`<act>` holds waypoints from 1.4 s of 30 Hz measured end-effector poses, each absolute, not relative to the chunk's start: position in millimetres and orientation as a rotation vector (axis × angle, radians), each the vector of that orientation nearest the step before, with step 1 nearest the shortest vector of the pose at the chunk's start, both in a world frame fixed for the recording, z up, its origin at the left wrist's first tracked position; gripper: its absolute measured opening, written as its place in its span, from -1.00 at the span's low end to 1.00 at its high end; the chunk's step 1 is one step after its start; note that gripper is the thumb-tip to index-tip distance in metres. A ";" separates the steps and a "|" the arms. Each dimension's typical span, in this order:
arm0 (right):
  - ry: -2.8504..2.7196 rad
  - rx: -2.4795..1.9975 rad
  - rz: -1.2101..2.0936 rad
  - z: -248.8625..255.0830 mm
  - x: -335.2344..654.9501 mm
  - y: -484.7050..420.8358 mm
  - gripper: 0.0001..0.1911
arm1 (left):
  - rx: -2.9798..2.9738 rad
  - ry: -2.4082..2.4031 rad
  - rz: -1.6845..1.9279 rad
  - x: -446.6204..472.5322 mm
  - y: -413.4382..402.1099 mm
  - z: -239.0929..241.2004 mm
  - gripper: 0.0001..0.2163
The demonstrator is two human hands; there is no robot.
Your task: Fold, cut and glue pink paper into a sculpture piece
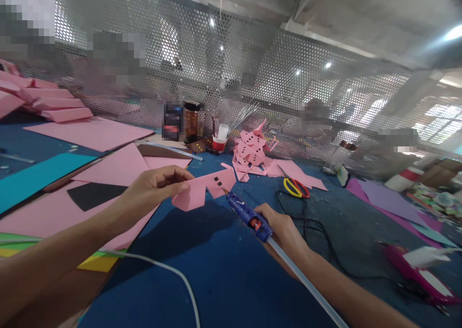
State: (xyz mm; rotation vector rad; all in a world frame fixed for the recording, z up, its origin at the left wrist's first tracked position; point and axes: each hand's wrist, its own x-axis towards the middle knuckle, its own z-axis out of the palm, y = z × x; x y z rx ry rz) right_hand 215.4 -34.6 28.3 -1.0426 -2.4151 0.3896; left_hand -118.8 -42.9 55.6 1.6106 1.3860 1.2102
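Note:
My left hand (pixel 159 188) pinches the left end of a folded pink paper piece (pixel 191 195), held up above the blue table. Two small black squares (pixel 218 181) sit on the paper near its right end. In my right hand (pixel 279 227) is a blue hot glue gun (pixel 249 217), with a long clear glue stick (pixel 306 284) coming out of its back. The gun's nozzle points up and left at the paper, close beside the black squares; whether it touches cannot be made out. Behind the paper stands a pile of pink paper pieces with black dots (pixel 249 150).
Scissors with yellow and red handles (pixel 296 187) lie beyond the gun, near its black cord (pixel 325 236). Pink sheets (pixel 90 133) and a black piece (pixel 96 195) lie left. A white cable (pixel 162 263) crosses in front. A magenta glue gun (pixel 415 272) lies right. A perforated metal screen (pixel 202 44) stands behind.

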 end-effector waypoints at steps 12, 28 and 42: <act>-2.416 -1.062 0.341 27.1 215.4 -33.3 -0.76 | 1.608 1.382 1.198 -119.5 -43.0 54.6 -0.74; -2.417 -1.027 0.264 18.6 216.9 -27.7 -0.69 | 1.600 1.382 1.214 -120.4 -41.2 52.6 -0.74; -2.343 -1.029 0.270 14.2 215.8 -24.5 -0.83 | 1.584 1.386 1.211 -119.6 -41.7 54.4 -0.73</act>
